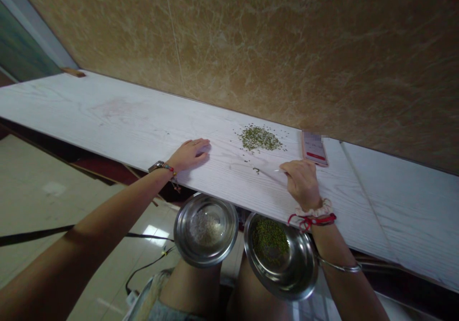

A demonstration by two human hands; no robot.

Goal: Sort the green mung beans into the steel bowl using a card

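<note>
My left hand (190,154) lies flat on the white wood-grain tabletop (143,129), fingers stretched out and holding nothing. Closed in a pinch, my right hand (301,182) grips what looks like a clear plastic spoon (277,171); its outline is faint against the white surface. A few green beans (256,170) sit at its far end. Beyond both hands, a loose pile of green mung beans (258,138) mixed with pale grains is spread on the tabletop. A phone (314,149) in a pink case lies just past my right hand.
Below the table's front edge, a steel bowl (182,244) with pale grains rests over my left leg. Another steel bowl (304,268), holding green beans, tilts over my right leg. A brown marbled wall (233,48) backs the table. Black cables (147,266) run by the floor at left.
</note>
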